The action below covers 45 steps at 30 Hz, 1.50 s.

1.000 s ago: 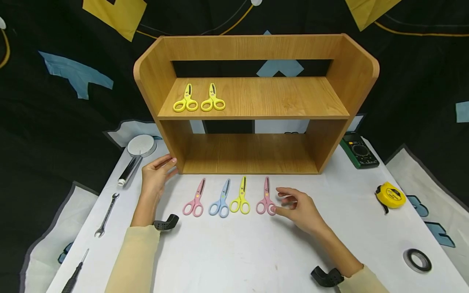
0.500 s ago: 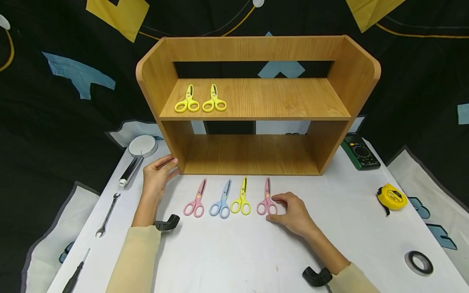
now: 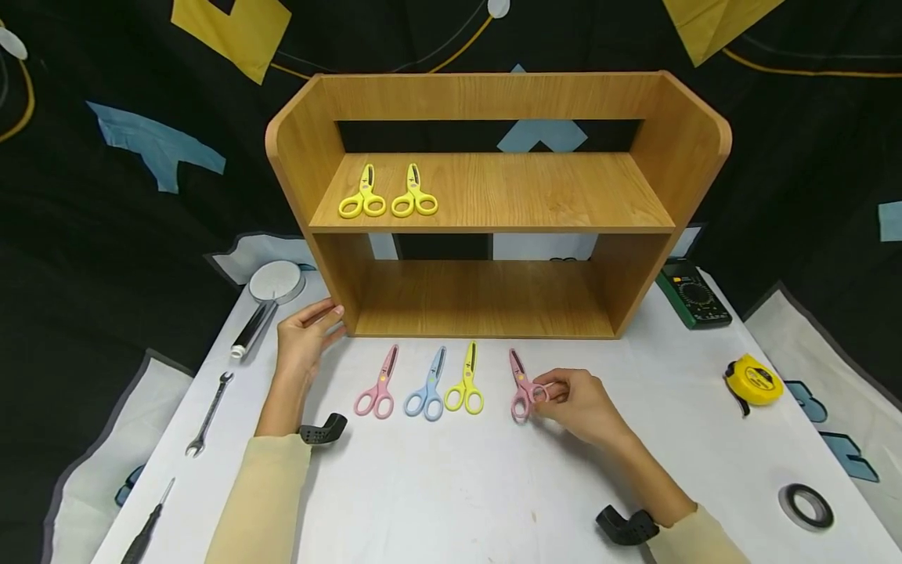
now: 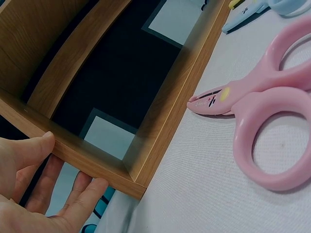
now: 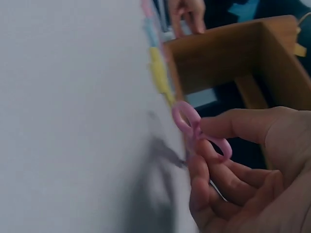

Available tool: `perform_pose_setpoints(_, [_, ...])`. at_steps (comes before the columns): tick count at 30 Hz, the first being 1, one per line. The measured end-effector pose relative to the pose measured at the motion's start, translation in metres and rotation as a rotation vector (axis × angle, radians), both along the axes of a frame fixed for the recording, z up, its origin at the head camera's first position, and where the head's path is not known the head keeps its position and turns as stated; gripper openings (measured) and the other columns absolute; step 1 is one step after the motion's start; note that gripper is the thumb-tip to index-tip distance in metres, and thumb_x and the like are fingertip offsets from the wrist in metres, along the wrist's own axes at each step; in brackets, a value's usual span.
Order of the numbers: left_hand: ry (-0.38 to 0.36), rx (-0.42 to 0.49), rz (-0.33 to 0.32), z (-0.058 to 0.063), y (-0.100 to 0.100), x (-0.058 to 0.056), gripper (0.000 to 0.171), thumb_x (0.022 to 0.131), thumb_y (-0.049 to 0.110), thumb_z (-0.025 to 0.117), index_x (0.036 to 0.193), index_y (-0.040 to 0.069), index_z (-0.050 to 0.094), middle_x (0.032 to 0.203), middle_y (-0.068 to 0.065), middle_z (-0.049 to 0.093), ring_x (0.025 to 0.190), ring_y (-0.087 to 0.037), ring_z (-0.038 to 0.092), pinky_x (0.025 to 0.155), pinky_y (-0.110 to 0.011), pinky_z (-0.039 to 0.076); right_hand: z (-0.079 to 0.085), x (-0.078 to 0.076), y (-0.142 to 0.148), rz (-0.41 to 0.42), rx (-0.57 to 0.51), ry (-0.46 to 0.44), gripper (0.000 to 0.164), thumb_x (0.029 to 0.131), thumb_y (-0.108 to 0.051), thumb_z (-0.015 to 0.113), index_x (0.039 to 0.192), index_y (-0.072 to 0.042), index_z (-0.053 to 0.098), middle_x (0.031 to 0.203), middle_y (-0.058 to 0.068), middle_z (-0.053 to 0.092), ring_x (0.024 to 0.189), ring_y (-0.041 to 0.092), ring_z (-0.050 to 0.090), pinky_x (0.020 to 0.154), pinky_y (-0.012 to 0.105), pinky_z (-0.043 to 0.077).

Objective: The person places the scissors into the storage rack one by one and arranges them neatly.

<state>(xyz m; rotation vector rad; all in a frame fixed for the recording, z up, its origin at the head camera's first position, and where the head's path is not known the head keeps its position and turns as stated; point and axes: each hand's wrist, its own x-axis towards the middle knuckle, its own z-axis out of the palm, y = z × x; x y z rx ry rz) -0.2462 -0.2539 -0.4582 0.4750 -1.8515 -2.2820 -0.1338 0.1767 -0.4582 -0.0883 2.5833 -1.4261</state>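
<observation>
Black cloth [image 3: 84, 298] hangs behind a white table [image 3: 451, 493]; the right hand [image 3: 581, 403] pinches the handle of the nearest pink scissors [image 3: 521, 379] between thumb and fingers, in front of the wooden shelf [image 3: 493, 313]; the left hand [image 3: 301, 345], fingers loosely extended, touches the shelf's left side; leftward lie yellow scissors [image 3: 466, 379], blue scissors [image 3: 427, 384] and another pink pair [image 3: 381, 382]; two yellow pairs [image 3: 366, 193] rest on the upper board [image 3: 535, 192].

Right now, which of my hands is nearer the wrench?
Left. Your left hand is beyond the wrench and to its right, touching the shelf; your right hand is much farther right, pinching pink scissors.
</observation>
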Motion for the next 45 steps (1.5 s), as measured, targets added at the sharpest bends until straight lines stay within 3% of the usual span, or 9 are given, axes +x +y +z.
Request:
perform_pose_setpoints(6, [-0.007, -0.003, 0.001, -0.001, -0.001, 0.001, 0.043, 0.088, 0.007, 0.082, 0.128, -0.002, 0.068, 0.101, 0.002, 0.072, 0.094, -0.009, 0.073, 0.098, -0.044, 0.058, 0.047, 0.012, 0.013, 0.052, -0.093, -0.014, 0.038, 0.086, -0.015, 0.083, 0.12, -0.003, 0.072, 0.087, 0.005, 0.075, 0.078, 0.016, 0.068, 0.067, 0.024, 0.058])
perform_pose_setpoints(9, [-0.004, 0.002, -0.003, -0.002, -0.001, 0.002, 0.041, 0.088, 0.006, 0.081, 0.127, -0.002, 0.069, 0.101, 0.002, 0.073, 0.094, -0.009, 0.073, 0.097, -0.043, 0.059, 0.078, 0.017, 0.015, 0.069, -0.141, 0.025, 0.041, 0.088, -0.017, 0.083, 0.124, -0.001, 0.07, 0.091, 0.009, 0.075, 0.082, 0.017, 0.07, 0.073, 0.024, 0.062])
perform_pose_setpoints(12, [-0.004, -0.003, -0.006, -0.002, -0.001, 0.002, 0.042, 0.089, 0.006, 0.081, 0.128, -0.002, 0.068, 0.101, 0.002, 0.072, 0.094, -0.009, 0.073, 0.099, -0.044, 0.058, 0.11, 0.017, 0.015, 0.07, -0.198, 0.12, 0.04, 0.089, -0.017, 0.083, 0.125, -0.003, 0.07, 0.096, 0.008, 0.075, 0.084, 0.017, 0.071, 0.076, 0.024, 0.064])
perform_pose_setpoints(16, [-0.003, -0.014, -0.004, -0.001, -0.001, 0.001, 0.045, 0.089, 0.007, 0.081, 0.131, -0.003, 0.067, 0.103, 0.002, 0.072, 0.095, -0.009, 0.073, 0.101, -0.047, 0.056, 0.15, 0.003, 0.007, 0.057, -0.228, 0.263, 0.04, 0.09, -0.019, 0.082, 0.126, -0.007, 0.07, 0.104, 0.004, 0.075, 0.088, 0.017, 0.07, 0.077, 0.022, 0.064])
perform_pose_setpoints(22, [0.004, -0.006, 0.003, -0.002, -0.001, 0.002, 0.04, 0.09, 0.005, 0.08, 0.127, -0.002, 0.069, 0.102, 0.001, 0.072, 0.095, -0.01, 0.073, 0.1, -0.047, 0.057, 0.195, -0.04, -0.016, -0.034, -0.167, 0.306, 0.042, 0.091, -0.026, 0.082, 0.129, -0.013, 0.07, 0.109, 0.006, 0.074, 0.092, 0.018, 0.064, 0.075, 0.015, 0.058])
perform_pose_setpoints(27, [0.011, -0.01, -0.001, 0.0, 0.0, 0.002, 0.039, 0.09, 0.004, 0.079, 0.128, -0.002, 0.069, 0.104, 0.001, 0.071, 0.096, -0.01, 0.073, 0.1, -0.046, 0.058, 0.209, -0.079, -0.034, -0.061, -0.14, 0.307, 0.042, 0.092, -0.026, 0.08, 0.13, -0.011, 0.07, 0.107, 0.006, 0.075, 0.091, 0.015, 0.063, 0.069, 0.017, 0.053])
perform_pose_setpoints(33, [0.014, -0.013, -0.004, 0.001, 0.0, 0.001, 0.041, 0.09, 0.004, 0.079, 0.129, -0.004, 0.067, 0.103, 0.002, 0.071, 0.095, -0.008, 0.073, 0.101, -0.048, 0.057, 0.215, -0.114, -0.053, -0.089, -0.117, 0.274, 0.041, 0.093, -0.023, 0.079, 0.129, -0.007, 0.069, 0.102, 0.004, 0.075, 0.089, 0.012, 0.066, 0.069, 0.017, 0.056])
perform_pose_setpoints(40, [0.017, -0.006, -0.01, 0.001, 0.001, 0.001, 0.043, 0.09, 0.004, 0.079, 0.13, -0.006, 0.066, 0.098, 0.004, 0.073, 0.093, -0.008, 0.073, 0.102, -0.048, 0.056, 0.212, -0.139, -0.073, -0.132, -0.077, 0.216, 0.042, 0.093, -0.025, 0.079, 0.13, -0.007, 0.069, 0.11, 0.006, 0.073, 0.091, 0.012, 0.059, 0.068, 0.017, 0.051])
perform_pose_setpoints(45, [0.022, -0.014, -0.006, 0.0, 0.001, 0.001, 0.043, 0.091, 0.004, 0.079, 0.13, -0.006, 0.066, 0.097, 0.005, 0.073, 0.093, -0.008, 0.074, 0.1, -0.048, 0.057, 0.21, -0.146, -0.08, -0.116, 0.006, 0.25, 0.037, 0.094, -0.028, 0.078, 0.124, -0.008, 0.071, 0.105, 0.003, 0.067, 0.092, 0.012, 0.055, 0.065, 0.019, 0.048])
